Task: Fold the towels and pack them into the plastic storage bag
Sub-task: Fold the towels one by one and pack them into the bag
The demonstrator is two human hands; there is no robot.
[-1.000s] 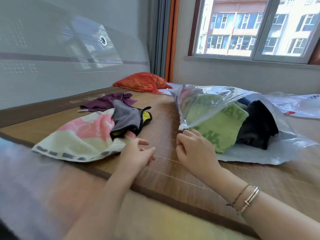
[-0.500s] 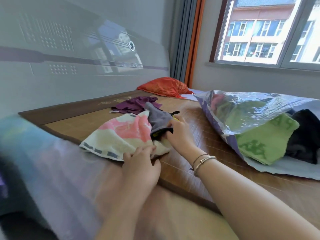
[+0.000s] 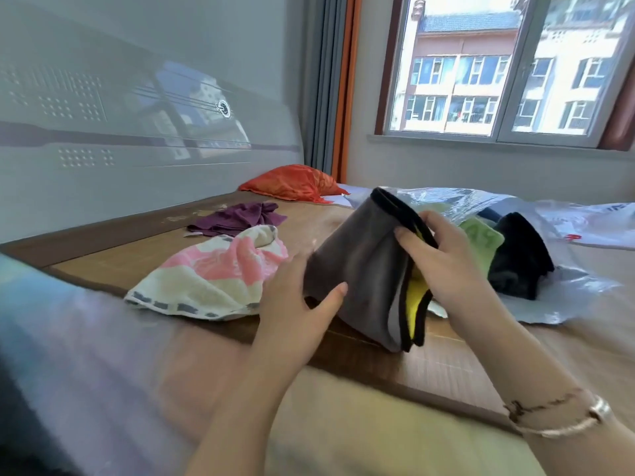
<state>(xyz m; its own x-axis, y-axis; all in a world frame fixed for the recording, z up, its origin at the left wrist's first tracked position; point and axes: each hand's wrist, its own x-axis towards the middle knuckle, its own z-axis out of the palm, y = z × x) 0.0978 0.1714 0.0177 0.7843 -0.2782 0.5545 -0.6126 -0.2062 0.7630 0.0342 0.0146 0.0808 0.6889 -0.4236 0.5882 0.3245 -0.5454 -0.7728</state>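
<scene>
Head view, and both hands are on the grey towel [image 3: 360, 269]. Right hand [image 3: 443, 266] pinches its black-trimmed upper edge, fingers curled over the hem, yellow lining showing just below them. Left hand [image 3: 295, 304] grips the lower near corner, thumb laid across the grey face. The towel hangs lifted between them, just off the bamboo mat [image 3: 113, 259]. Left of the grey towel lies the pink-and-cream towel [image 3: 213, 276], crumpled; beyond that, the purple towel [image 3: 237, 219]. Right of the grey towel and behind it sits the plastic storage bag [image 3: 567, 286], mouth open, green towel [image 3: 481, 240] and black towel [image 3: 519, 255] already inside. To fold well, I'd say, match corners first, draw the edges taut, then lay it flat on the mat and crease cleanly.
</scene>
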